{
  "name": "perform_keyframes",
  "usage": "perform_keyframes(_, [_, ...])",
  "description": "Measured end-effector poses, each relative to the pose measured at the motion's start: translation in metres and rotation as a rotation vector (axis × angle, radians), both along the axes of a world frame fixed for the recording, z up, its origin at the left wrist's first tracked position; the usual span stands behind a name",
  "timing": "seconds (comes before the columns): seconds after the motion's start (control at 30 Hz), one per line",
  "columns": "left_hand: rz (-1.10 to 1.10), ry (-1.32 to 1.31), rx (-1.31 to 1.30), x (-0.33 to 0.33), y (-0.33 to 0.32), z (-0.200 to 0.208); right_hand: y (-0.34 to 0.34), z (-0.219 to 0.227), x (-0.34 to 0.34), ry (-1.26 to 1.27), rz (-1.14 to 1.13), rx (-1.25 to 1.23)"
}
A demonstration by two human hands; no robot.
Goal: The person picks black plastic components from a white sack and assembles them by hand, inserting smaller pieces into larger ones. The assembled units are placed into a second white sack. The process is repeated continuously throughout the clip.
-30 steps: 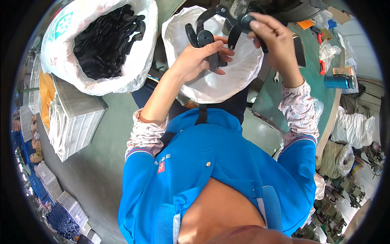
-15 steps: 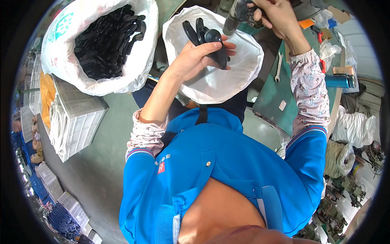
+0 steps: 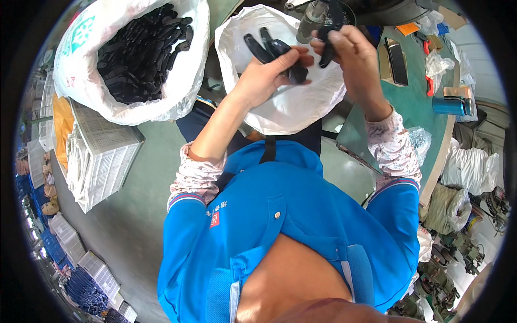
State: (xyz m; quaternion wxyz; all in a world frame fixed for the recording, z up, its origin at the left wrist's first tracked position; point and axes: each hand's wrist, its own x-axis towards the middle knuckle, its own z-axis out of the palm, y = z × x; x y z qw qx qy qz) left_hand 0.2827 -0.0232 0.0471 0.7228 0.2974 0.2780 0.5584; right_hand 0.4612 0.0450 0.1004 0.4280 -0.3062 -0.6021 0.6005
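My left hand (image 3: pixel 261 81) is closed around several curved black plastic pieces (image 3: pixel 259 49), held over a white bag-lined container (image 3: pixel 309 110). To its right, my right hand (image 3: pixel 360 67) grips one elongated black plastic piece (image 3: pixel 326 52) between thumb and fingers, close to the left fingertips. Just beyond the right hand stands a metal cylinder (image 3: pixel 312 22) of a machine. A dark container (image 3: pixel 347 15) at the top is partly covered by the right hand's piece.
A large white bag (image 3: pixel 186 97) at the upper left holds many black pieces (image 3: pixel 137 59). Below it is a white plastic crate (image 3: pixel 107 161). On the green bench at right are a phone (image 3: pixel 397 60), red-handled tools (image 3: pixel 429 86) and a blue bottle (image 3: pixel 448 105).
My right hand has come down and left from the machine's cylinder, toward my left hand, with a black piece. The pieces in my left hand have shifted slightly. The phone is now uncovered.
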Motion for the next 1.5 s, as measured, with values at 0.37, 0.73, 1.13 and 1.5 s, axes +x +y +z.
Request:
perform_keyframes(0.37, [0.267,-0.136,0.07,0.021,0.0,0.005,-0.033,-0.021,-0.005,0.06,0.105,-0.41])
perform_keyframes(0.73, [0.213,-0.402,0.065,-0.006,-0.003,-0.003,0.045,0.077,-0.018,-0.028,-0.163,-0.031])
perform_keyframes(1.13, [0.303,-0.166,0.106,-0.001,0.002,0.003,0.033,0.031,0.002,-0.196,0.014,-0.224])
perform_keyframes(1.5, [0.057,-0.258,-0.07,0.014,-0.002,-0.001,-0.006,-0.002,0.003,0.047,0.023,0.02])
